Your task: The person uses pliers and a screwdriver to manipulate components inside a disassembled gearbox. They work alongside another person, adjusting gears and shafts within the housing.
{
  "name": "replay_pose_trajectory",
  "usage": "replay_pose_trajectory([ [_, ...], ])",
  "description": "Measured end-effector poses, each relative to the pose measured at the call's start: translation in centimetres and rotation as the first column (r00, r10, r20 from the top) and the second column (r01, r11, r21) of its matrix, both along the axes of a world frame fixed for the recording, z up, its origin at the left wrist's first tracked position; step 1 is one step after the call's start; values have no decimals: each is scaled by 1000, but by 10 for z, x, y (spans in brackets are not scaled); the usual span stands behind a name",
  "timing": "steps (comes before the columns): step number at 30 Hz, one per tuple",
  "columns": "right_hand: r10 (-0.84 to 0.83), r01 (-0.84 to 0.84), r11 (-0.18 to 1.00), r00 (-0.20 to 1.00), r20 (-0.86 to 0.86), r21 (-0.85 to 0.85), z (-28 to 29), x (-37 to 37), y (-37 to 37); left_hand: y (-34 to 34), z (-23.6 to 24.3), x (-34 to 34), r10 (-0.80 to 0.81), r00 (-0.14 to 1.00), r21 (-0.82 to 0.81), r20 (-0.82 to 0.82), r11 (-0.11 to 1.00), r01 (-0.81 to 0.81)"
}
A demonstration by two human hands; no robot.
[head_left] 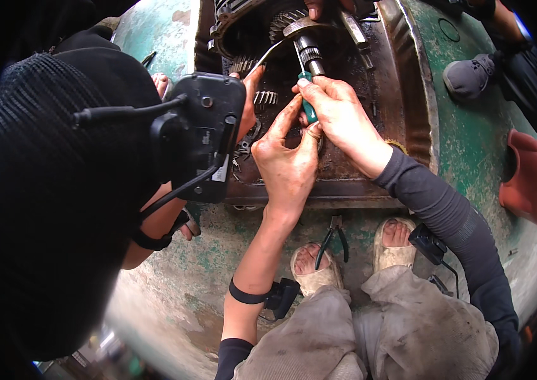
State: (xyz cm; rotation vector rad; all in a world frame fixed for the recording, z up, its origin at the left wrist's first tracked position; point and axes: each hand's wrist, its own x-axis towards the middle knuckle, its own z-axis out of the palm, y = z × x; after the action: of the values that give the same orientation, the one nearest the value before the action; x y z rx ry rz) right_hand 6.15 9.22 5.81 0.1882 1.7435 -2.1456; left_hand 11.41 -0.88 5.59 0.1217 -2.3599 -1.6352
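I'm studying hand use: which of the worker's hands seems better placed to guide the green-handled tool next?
Probably the right hand: it holds the green-handled tool, whose thin shank appears alongside the splined shaft. The left hand sits lower, with its thumb near the handle's lower end.

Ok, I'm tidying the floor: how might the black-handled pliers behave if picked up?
The pliers probably won't roll, lying flat with handles spread on the floor. The metal head suggests they're fairly heavy for their size, and the splayed handles may swing at the pivot.
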Motion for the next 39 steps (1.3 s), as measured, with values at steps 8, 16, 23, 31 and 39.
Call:
replay_pose_trajectory([
  [8, 4, -3, 1000, 1000, -22, 24, -3, 0, 0, 3, 9, 2, 4, 994, -42, 108, 999, 0],
  [16, 4, -4, 1000, 1000, -24, 18, -1, 1, 2, 8, 12, 4, 2, 991, 4, 131, 1000, -3],
  [23, -4, 4, 1000, 1000, -30, 29, -4, 0, 4, 6, 5, 2, -4, 998, -33, 63, 999, 6],
  [31, 4, -3, 1000, 999, -45, 8, -6, -1, 3, 6, 6, 2, -5, 996, 30, 88, 1000, 3],
  [39, -4, 4, 1000, 1000, -25, 7, -5, -2, 2, 5, 5, 3, -3, 993, 18, 116, 1000, 1],
])
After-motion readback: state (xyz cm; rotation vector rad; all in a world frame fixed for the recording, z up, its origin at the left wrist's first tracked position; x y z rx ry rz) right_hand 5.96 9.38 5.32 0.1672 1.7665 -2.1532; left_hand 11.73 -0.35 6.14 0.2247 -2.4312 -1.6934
